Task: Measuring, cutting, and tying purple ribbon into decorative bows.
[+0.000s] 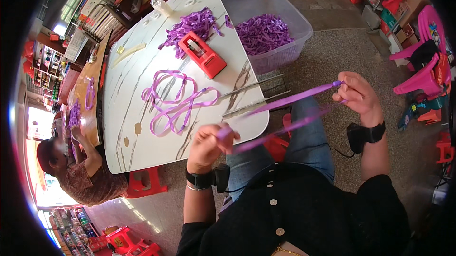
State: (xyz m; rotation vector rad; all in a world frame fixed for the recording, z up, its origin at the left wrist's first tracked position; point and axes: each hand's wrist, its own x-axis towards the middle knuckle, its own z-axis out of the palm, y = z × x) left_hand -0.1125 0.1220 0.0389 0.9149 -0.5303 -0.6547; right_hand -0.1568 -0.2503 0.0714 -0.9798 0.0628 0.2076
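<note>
The purple ribbon (289, 99) is stretched above the lap, clear of the desk (128, 128), between both hands. Left hand (209, 143): fingers closed on the near end; that end is hidden inside the fist. Right hand (358, 95): fingers pinch the far end. A second, lower strand is blurred. Two metal rods (256, 97) overhang the desk's near edge. The ribbon loop (178, 102) lies in open desk space.
</note>
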